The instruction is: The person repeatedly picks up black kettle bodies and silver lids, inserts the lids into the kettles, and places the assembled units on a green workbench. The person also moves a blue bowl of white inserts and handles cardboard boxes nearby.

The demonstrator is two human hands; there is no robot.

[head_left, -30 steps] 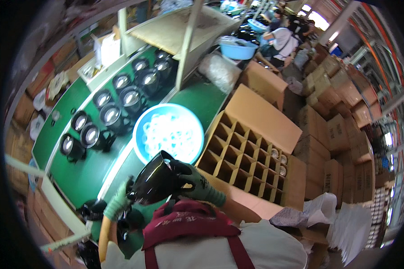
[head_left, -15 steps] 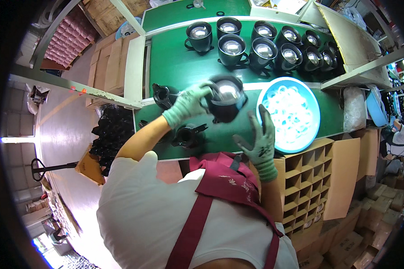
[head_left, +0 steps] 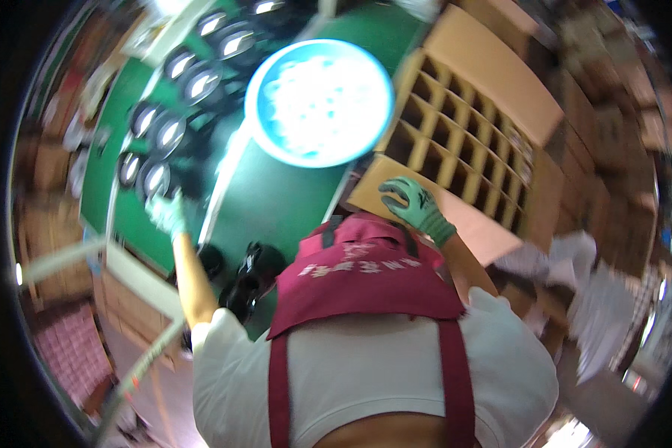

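Observation:
My left arm reaches over the green table to the near end of a double row of black mugs. My left hand (head_left: 167,215), in a pale green glove, is at the closest black mug (head_left: 157,179), its fingers apart by the rim; blur hides whether they touch it. That mug stands upright beside another black mug (head_left: 129,169), both with shiny insides. My right hand (head_left: 414,206), in a green and grey glove, is over the near flap of a divided cardboard box (head_left: 455,127). Its fingers are loosely curved away from the thumb, with nothing between them.
A blue basin (head_left: 255,142) full of small whitish pieces sits on the green table (head_left: 265,198) between mugs and box. More black mugs (head_left: 257,265) lie near my left elbow. Stacked cartons (head_left: 612,149) fill the right side. A pale frame post (head_left: 138,276) stands at left.
The view has swung right, towards the box. My left hand has carried the black mug to the row, where it now stands. My right hand has gone from beside the basin to the box flap.

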